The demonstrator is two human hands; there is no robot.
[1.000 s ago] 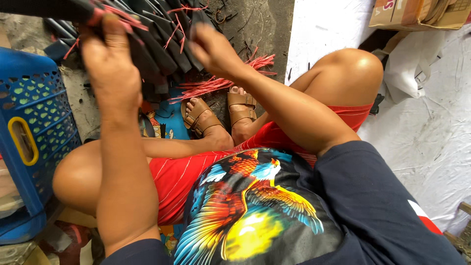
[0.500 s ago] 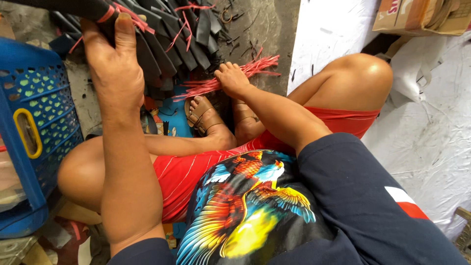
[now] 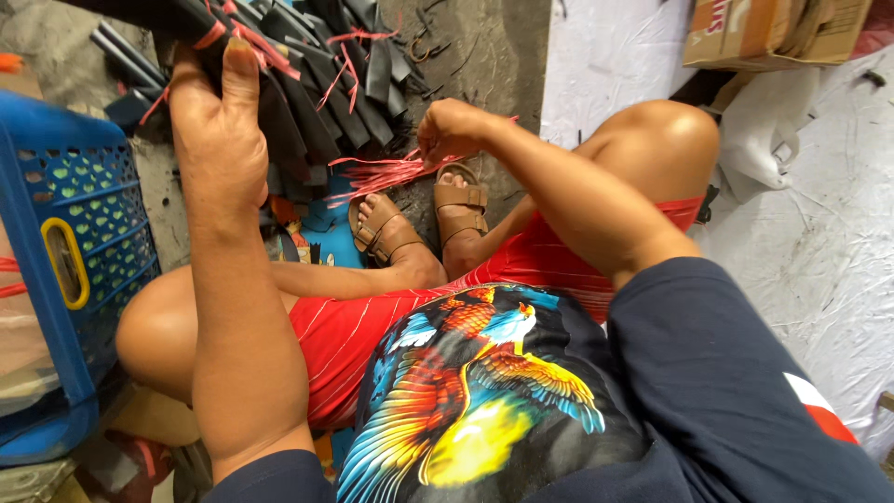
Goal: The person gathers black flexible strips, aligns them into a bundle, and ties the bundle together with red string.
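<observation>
We sit low on the floor with our knees up, so the things we work with are close in front of us. Our left hand is lifted up high and is closed around a bundle of black rubber strips. The thumb sticks up along the bundle and presses it, so the strips stay together and do not slide apart. Thin red ties are wrapped round the strips just above this hand. More black strips lie in a pile just past the hand, to its right. Our right hand is lower down, above our feet in brown sandals. Its fingers are pinched shut on a bunch of loose red strings, which fan out to the left of the hand, toward the pile. A blue plastic basket stands below and to the left of the left hand, near enough to reach.
</observation>
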